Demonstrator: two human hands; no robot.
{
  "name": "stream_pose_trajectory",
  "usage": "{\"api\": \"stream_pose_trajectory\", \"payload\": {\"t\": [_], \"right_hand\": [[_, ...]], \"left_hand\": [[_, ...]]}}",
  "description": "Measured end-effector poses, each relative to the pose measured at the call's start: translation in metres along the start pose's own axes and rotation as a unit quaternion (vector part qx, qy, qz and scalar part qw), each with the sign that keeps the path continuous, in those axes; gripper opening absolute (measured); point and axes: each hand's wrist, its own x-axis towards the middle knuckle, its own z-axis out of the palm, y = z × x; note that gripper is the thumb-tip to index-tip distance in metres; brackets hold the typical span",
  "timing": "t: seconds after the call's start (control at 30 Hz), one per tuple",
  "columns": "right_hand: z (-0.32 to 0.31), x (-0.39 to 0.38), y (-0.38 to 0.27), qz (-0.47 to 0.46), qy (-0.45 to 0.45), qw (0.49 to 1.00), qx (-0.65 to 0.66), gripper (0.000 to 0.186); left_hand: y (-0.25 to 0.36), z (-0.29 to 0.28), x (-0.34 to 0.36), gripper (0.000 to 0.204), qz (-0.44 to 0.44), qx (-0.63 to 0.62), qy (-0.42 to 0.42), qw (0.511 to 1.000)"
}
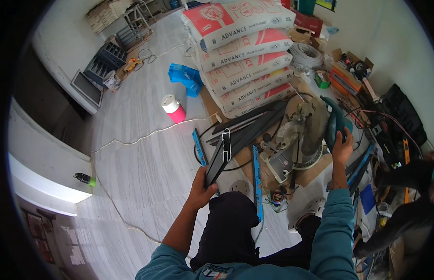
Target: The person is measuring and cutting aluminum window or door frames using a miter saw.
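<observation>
My left hand (200, 190) is closed around a black metal profile (214, 169), whose hollow cut end points up and away from me. My right hand (342, 150) grips the dark teal handle (336, 122) of a miter saw (312, 133). The saw stands on brown cardboard, its silver base toward me and its blade guard upright. More black profiles (261, 119) lie in a bundle at the saw's left. A long blue strip (257, 184) lies between my feet and the saw; a shorter blue strip (199, 147) is left of the held profile.
Stacked cement bags (247, 60) rise behind the saw. A pink jug with a white lid (173, 108) and a blue plastic bag (186, 80) stand left. A pale cord (133, 142) crosses the floor. A tape measure (277, 197) lies near my feet. Another person's legs (404, 200) are at right among tools.
</observation>
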Motion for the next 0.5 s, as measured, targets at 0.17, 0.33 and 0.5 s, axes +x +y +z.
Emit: {"api": "stream_pose_trajectory", "payload": {"t": [0.17, 0.33, 0.5], "right_hand": [[0.000, 0.001, 0.001, -0.032, 0.003, 0.999, -0.009, 0.036], [-0.003, 0.011, -0.004, -0.027, -0.005, 1.000, -0.007, 0.034], [0.006, -0.046, -0.037, -0.079, 0.181, 0.979, -0.053, 0.016]], "left_hand": [[-0.009, 0.019, 0.008, 0.074, 0.024, -0.010, -0.015, 1.000], [-0.010, 0.029, 0.023, 0.075, -0.040, 0.019, -0.057, 0.997], [-0.012, 0.016, 0.024, 0.074, -0.063, 0.099, -0.010, 0.993]]}}
